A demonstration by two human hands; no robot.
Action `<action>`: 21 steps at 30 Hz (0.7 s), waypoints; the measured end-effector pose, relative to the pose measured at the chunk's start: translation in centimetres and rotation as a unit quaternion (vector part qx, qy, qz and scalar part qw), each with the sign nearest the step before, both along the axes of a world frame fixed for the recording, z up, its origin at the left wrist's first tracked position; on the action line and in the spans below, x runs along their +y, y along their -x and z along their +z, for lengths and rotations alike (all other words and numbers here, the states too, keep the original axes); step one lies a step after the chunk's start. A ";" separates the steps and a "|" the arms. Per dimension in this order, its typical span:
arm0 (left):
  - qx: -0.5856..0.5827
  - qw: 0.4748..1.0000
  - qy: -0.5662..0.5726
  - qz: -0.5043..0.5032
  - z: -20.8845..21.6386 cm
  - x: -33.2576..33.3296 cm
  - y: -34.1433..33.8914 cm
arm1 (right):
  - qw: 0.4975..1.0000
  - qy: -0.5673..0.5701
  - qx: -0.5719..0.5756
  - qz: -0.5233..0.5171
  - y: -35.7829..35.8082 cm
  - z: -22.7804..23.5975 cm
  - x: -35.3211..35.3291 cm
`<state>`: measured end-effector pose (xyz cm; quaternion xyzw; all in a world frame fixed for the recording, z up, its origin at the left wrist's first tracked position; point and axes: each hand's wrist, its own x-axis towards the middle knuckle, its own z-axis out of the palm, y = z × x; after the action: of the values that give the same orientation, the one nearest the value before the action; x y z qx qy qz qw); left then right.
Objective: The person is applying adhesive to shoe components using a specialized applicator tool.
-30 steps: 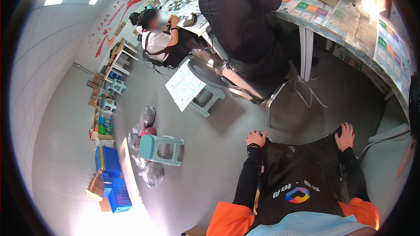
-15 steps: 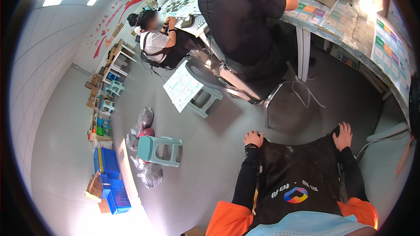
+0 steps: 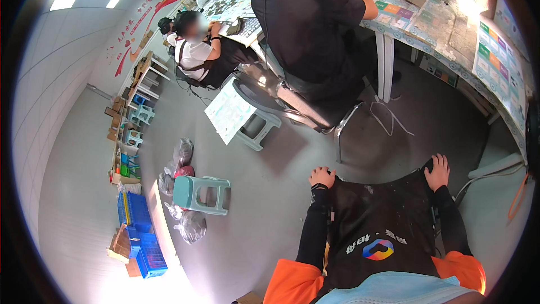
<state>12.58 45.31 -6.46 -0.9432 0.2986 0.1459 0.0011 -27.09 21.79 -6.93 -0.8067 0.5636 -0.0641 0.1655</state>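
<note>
My left hand [image 3: 322, 177] lies on my left knee, over the edge of a black apron [image 3: 388, 208] with a multicoloured logo. Its fingers reach forward and hold nothing. On the other knee rests my right hand [image 3: 437, 173], fingers spread across the dark cloth and likewise bare of any object. Both forearms wear black sleeves with orange cuffs of a shirt above them. A light blue mask [image 3: 394, 288] shows along the lower edge.
Ahead, a person in black [image 3: 306, 28] sits on a metal-framed chair [image 3: 340, 129] at a covered table [image 3: 416, 28]. Left of them are a person in white [image 3: 194, 53], a stool bearing a sheet [image 3: 229, 112], a green stool [image 3: 199, 192], plastic bags [image 3: 191, 228] and blue crates [image 3: 151, 256].
The whole view has shifted slightly, with the surroundings sliding a little to the left. Both my hands stay on my knees.
</note>
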 end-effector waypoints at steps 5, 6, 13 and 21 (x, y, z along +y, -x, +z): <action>-0.002 1.000 0.003 -0.002 0.0 0.0 -0.1 | 1.000 -0.006 0.003 -0.001 -0.2 0.3 0.1; -0.004 1.000 0.003 -0.002 -0.1 0.1 -0.1 | 1.000 -0.008 0.003 -0.002 -0.2 0.3 0.1; -0.008 1.000 0.010 -0.004 -0.2 0.0 0.0 | 1.000 -0.009 0.003 -0.005 -0.1 0.5 0.0; -0.014 1.000 0.004 -0.003 0.1 0.2 0.0 | 1.000 0.000 -0.003 -0.002 -0.2 0.4 0.2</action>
<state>12.54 45.54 -6.40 -0.9443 0.3016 0.1319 0.0018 -26.89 22.01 -6.51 -0.8056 0.5644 -0.0673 0.1672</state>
